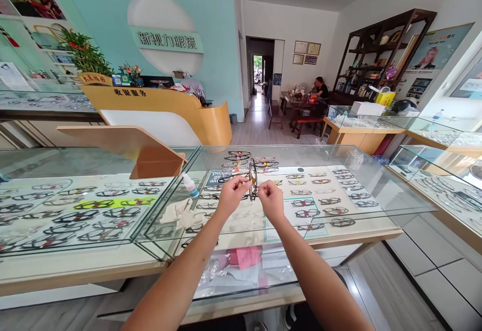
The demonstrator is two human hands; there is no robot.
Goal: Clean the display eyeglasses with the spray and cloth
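Note:
A pair of dark-framed eyeglasses (253, 173) is held up on edge above the glass display case (211, 156). My left hand (234, 193) pinches it from the left side. From the right, my right hand (270, 198) has its fingers closed on the same glasses. On the glass to the left stands a small white and blue bottle (190, 185). A crumpled cream cloth (181, 214) lies just below the bottle. Rows of eyeglasses (303, 203) show through the glass around and beneath my hands.
A slanted wooden board (124, 142) stands on the left case (94, 154). Further cases (433, 185) line the right side. Behind is a curved counter (214, 122). At the far table (297, 97) sits a person (322, 89). Pink papers (246, 256) lie inside the lower case.

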